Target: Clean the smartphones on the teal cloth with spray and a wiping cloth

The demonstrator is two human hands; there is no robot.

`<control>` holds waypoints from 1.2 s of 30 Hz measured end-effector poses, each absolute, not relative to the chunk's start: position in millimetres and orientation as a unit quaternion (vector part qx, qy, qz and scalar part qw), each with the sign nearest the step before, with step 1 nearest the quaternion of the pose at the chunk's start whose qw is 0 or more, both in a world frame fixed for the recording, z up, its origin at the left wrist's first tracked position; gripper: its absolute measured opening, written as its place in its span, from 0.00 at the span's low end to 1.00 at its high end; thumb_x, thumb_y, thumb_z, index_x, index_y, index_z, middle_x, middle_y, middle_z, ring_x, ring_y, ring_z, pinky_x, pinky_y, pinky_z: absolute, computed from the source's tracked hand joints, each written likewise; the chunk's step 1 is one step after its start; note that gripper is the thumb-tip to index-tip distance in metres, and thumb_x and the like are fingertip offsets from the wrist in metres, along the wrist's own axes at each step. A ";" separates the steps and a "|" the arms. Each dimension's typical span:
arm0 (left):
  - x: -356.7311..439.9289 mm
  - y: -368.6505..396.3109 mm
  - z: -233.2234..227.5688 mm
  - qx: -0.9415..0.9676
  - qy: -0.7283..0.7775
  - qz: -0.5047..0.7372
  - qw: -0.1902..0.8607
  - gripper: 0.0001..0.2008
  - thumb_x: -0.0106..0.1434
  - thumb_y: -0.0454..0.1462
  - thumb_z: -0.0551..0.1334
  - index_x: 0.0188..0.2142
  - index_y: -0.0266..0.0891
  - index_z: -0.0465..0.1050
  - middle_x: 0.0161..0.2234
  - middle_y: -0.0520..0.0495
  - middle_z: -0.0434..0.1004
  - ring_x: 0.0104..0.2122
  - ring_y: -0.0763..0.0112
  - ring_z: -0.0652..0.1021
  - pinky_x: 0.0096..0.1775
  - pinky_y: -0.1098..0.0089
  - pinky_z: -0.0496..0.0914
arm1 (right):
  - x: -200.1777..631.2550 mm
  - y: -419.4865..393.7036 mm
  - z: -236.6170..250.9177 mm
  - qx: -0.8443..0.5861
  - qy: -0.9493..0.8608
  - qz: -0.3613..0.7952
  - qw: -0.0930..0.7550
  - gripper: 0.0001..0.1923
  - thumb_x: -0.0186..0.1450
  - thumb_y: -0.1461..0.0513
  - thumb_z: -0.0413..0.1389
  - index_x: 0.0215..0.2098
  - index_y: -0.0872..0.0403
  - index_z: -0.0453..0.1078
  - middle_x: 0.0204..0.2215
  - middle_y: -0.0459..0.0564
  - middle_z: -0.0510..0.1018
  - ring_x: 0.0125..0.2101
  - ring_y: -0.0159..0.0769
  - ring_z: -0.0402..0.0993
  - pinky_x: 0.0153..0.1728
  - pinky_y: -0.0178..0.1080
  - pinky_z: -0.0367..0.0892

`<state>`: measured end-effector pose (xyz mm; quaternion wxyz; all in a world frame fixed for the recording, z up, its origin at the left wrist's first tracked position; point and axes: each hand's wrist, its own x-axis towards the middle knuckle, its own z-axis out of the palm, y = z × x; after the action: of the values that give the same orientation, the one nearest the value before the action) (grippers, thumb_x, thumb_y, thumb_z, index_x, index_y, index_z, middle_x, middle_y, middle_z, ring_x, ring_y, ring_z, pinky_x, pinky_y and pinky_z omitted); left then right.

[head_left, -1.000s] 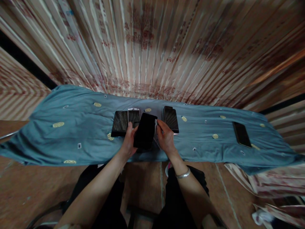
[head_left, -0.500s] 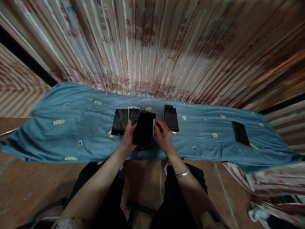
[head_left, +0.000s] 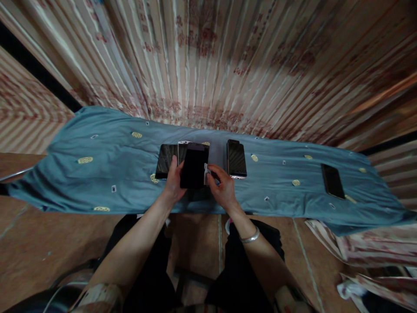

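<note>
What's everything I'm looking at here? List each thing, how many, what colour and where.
Held phone: one, black, upright between both hands, centre.
Small cloth: one, whitish, pinched at the held phone's right edge.
Flat phones: four on the cloth; a black one and a white-framed one behind the left hand, a black one right of centre, a black one far right.
Table cloth: one, blue-grey with yellow ovals, across the middle.
Curtain: one, striped cream and red, behind.
Floor: brown, below.
Bracelet: one, silver, right wrist.
Left hand: grips the held phone's left edge.
Right hand: holds the small cloth.
</note>
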<state>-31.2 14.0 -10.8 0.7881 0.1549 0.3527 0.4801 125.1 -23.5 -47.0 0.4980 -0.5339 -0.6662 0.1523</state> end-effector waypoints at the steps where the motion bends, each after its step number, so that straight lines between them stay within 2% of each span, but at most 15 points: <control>1: -30.7 13.7 -10.6 0.157 0.351 0.479 0.789 0.34 0.71 0.57 0.45 0.55 0.36 0.76 0.42 0.39 0.85 0.43 0.53 0.84 0.48 0.57 0.76 | 126.0 -22.9 -47.1 -0.535 -0.666 0.151 0.497 0.13 0.69 0.62 0.53 0.49 0.52 0.75 0.49 0.55 0.82 0.50 0.41 0.80 0.53 0.45 0.75; 7: -32.4 16.3 -13.6 0.155 0.348 0.482 0.789 0.34 0.69 0.59 0.48 0.56 0.36 0.75 0.43 0.40 0.85 0.44 0.54 0.84 0.49 0.57 0.76 | 126.1 -23.9 -49.6 -0.532 -0.678 0.147 0.486 0.19 0.65 0.65 0.53 0.53 0.51 0.73 0.52 0.54 0.81 0.53 0.42 0.78 0.54 0.46 0.75; 11: -37.0 20.2 -14.3 0.152 0.352 0.503 0.774 0.33 0.69 0.59 0.50 0.54 0.37 0.77 0.42 0.40 0.85 0.44 0.54 0.84 0.48 0.57 0.77 | 120.9 -30.3 -48.7 -0.517 -0.697 0.150 0.473 0.21 0.62 0.67 0.53 0.53 0.51 0.73 0.52 0.54 0.81 0.53 0.41 0.78 0.57 0.46 0.73; 20: -40.8 23.6 -9.2 0.142 0.375 0.530 0.747 0.31 0.70 0.57 0.48 0.45 0.37 0.80 0.39 0.41 0.85 0.45 0.54 0.83 0.47 0.59 0.77 | 116.6 -39.5 -49.9 -0.502 -0.725 0.156 0.445 0.19 0.67 0.64 0.55 0.56 0.51 0.72 0.52 0.53 0.81 0.54 0.39 0.78 0.57 0.44 0.74; 25: -39.3 22.7 -8.7 0.133 0.360 0.531 0.756 0.31 0.72 0.56 0.46 0.46 0.36 0.78 0.35 0.43 0.85 0.44 0.56 0.83 0.49 0.60 0.75 | 118.5 -40.4 -50.8 -0.491 -0.761 0.083 0.415 0.17 0.72 0.63 0.52 0.57 0.53 0.72 0.53 0.56 0.80 0.54 0.40 0.77 0.57 0.44 0.73; 29: -35.7 22.8 -6.9 0.121 0.363 0.534 0.753 0.31 0.74 0.54 0.42 0.41 0.35 0.76 0.31 0.43 0.84 0.44 0.58 0.83 0.50 0.61 0.74 | 119.8 -39.8 -48.3 -0.472 -0.790 0.005 0.390 0.16 0.73 0.65 0.51 0.56 0.55 0.74 0.51 0.58 0.81 0.52 0.41 0.76 0.56 0.45 0.73; 33: -33.7 23.8 -7.3 0.114 0.364 0.536 0.754 0.33 0.74 0.54 0.39 0.39 0.36 0.76 0.30 0.43 0.83 0.42 0.59 0.83 0.47 0.61 0.76 | 120.0 -39.6 -48.2 -0.459 -0.810 -0.016 0.364 0.16 0.72 0.67 0.52 0.56 0.56 0.75 0.50 0.58 0.81 0.52 0.41 0.75 0.56 0.45 0.73; 36: -34.5 24.5 -11.6 0.123 0.357 0.538 0.754 0.32 0.73 0.56 0.42 0.40 0.37 0.77 0.32 0.43 0.84 0.41 0.58 0.84 0.44 0.60 0.77 | 118.3 -39.9 -47.9 -0.461 -0.811 -0.019 0.360 0.16 0.72 0.67 0.53 0.56 0.55 0.74 0.50 0.58 0.81 0.51 0.41 0.75 0.56 0.45 0.73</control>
<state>-34.5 24.5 -11.6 0.7538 0.1230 0.3573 0.5375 118.3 -39.9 -47.9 0.3598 -0.4609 -0.8110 -0.0191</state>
